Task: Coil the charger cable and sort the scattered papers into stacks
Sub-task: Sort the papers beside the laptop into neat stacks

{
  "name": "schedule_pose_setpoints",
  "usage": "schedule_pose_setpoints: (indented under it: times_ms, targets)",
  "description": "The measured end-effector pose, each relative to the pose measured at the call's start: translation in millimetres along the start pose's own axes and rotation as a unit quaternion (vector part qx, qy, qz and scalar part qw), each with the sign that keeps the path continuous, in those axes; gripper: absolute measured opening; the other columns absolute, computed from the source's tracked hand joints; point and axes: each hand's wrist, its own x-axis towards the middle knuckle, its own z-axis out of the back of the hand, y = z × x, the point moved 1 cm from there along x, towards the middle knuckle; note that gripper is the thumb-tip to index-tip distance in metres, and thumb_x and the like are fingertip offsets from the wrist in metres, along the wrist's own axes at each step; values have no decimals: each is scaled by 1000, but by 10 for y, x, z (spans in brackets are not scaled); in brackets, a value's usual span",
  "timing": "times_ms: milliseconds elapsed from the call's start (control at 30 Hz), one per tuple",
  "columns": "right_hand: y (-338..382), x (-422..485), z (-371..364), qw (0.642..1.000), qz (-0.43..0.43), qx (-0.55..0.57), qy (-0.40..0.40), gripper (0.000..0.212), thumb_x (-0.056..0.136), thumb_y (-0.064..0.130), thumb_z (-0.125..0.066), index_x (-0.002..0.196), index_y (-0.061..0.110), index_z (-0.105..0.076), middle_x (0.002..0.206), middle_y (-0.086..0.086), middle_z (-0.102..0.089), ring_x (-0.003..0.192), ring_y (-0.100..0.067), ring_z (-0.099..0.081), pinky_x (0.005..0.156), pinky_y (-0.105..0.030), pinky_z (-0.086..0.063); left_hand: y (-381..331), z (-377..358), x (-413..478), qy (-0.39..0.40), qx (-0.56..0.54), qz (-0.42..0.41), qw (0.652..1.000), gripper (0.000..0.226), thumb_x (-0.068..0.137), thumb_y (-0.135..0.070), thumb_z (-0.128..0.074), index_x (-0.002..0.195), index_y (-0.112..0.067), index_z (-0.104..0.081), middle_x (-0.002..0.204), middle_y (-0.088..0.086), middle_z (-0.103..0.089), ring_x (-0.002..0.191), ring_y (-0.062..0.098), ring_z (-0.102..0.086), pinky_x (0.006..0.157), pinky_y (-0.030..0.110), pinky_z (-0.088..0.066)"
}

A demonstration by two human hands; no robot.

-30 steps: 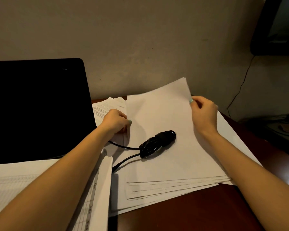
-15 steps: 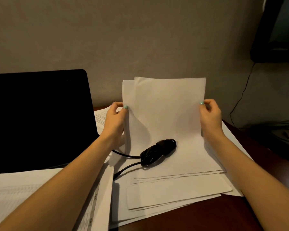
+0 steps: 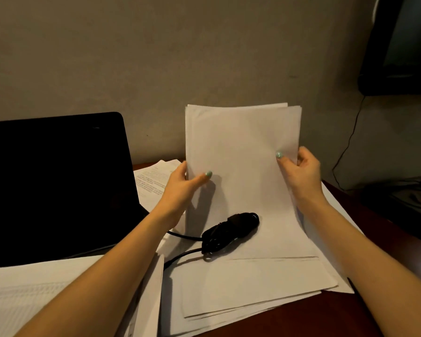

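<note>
While both thumbs press its front, the left hand (image 3: 180, 188) and right hand (image 3: 299, 173) pinch the upright paper stack (image 3: 241, 147) at frame centre.

Black laptop (image 3: 54, 186), dark wooden desk (image 3: 326, 317)

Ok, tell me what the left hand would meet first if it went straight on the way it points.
The held sheets, which the left hand pinches at their left edge. Past them the line seems to run to the wall, though depth is unclear.
</note>
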Motion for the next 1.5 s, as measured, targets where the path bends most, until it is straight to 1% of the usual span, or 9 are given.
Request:
schedule_pose_setpoints:
  times_ms: [133,233,367,667,833,1033,1233,1400,1500]
  targets:
    - [152,-47,-18,998,69,9,-6,10,94,11,-59,89,19,-57,85,7,-65,76,-1,-61,71,-18,-52,92,17,6,40,5,111,993,24,92,-19,-62,115,-20,-57,108,4,-66,100,23,-61,92,43,-50]
    - [188,-35,-27,999,40,30,4,24,95,12,-57,110,27,-47,102,5,-65,88,-5,-65,75,-16,-54,77,-7,29,-3,-3,47,999,22,93,-16,-61,115,-15,-59,102,4,-67,97,22,-63,90,39,-52]
    - [70,44,-11,996,-65,15,59,9,92,6,-60,95,14,-60,70,15,-71,63,4,-64,60,-15,-49,-61,-46,14,-78,24,-74,994,9,94,-9,-57,92,-16,-62,82,-1,-63,77,13,-57,69,26,-48]
    - [273,-49,-93,999,5,31,24,9,97,23,-55,92,28,-60,92,10,-67,85,-3,-65,77,-20,-54,-397,-43,60,-84,-24,-191,978,8,96,-22,-55,95,-27,-61,98,4,-65,94,21,-59,90,48,-50]
    - [80,-171,-159,999,-21,-31,16,25,98,19,-54,74,14,-47,69,3,-49,53,3,-45,54,-16,-40,-198,-47,20,-46,25,-122,991,13,100,-21,-51,109,-18,-60,105,0,-66,102,16,-62,89,36,-51]
    - [-121,-348,-143,979,-166,27,118,24,97,6,-52,115,20,-53,105,4,-65,91,-8,-63,67,-17,-53,120,-38,-19,-2,98,28,995,24,99,-29,-51,119,-15,-55,114,7,-62,107,24,-57,97,42,-47]
    - [-4,-362,-50,974,-196,74,84,15,93,10,-58,107,12,-64,98,-3,-71,86,-17,-68,65,-28,-57,-29,-129,-45,-56,92,23,994,30,103,-28,-44,123,-9,-54,109,4,-55,101,21,-50,82,32,-38]
    - [332,-312,12,981,-165,99,0,12,94,10,-58,93,21,-61,93,2,-67,84,-13,-64,65,-27,-57,-227,-196,-210,-23,-25,85,996,43,99,-33,-49,134,-9,-46,125,7,-58,114,26,-53,99,44,-45]
    - [588,-385,55,989,-123,83,17,14,95,7,-56,92,20,-61,92,0,-66,83,-15,-64,74,-32,-59,-428,-90,-418,7,-57,77,995,33,96,-26,-57,126,-13,-51,107,4,-63,97,20,-59,77,35,-52]
